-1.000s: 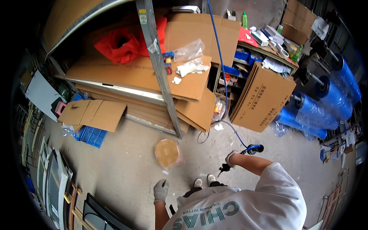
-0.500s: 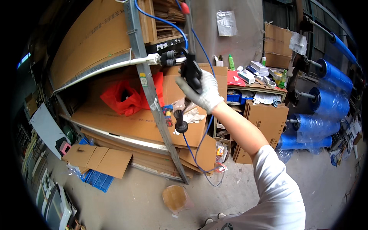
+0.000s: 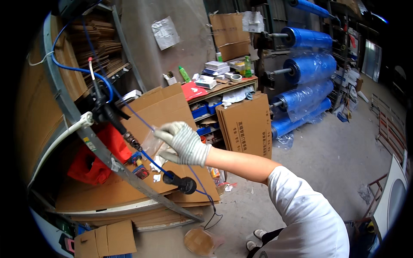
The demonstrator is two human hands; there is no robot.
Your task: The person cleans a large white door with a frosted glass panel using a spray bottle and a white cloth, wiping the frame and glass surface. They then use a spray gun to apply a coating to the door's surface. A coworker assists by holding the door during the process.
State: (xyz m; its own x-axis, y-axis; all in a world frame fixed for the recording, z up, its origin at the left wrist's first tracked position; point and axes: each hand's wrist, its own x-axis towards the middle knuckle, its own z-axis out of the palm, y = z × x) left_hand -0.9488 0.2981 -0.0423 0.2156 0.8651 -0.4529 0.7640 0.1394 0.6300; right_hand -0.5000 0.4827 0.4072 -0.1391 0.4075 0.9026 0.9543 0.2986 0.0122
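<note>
Head view: right hand (image 3: 183,148) in a striped work glove at frame centre, fingers (image 3: 165,134) spread open, reaching toward black air tool (image 3: 112,115) hanging left of centre on blue hose (image 3: 77,69) beside slanted metal post (image 3: 129,178); left hand unseen

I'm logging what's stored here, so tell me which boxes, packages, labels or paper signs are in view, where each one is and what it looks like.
Paper sheet: taped on grey wall, top centre, crumpled white.
Second paper sheet: on brown board, top, white.
Printed carton: flattened, leaning below the shelf, brown.
Small boxes: stacked on wooden shelf, white and flat.
Small carton: on floor, lower left, brown, flaps open.
Sticker: on grey metal post, left, small yellow-and-white strip.
</note>
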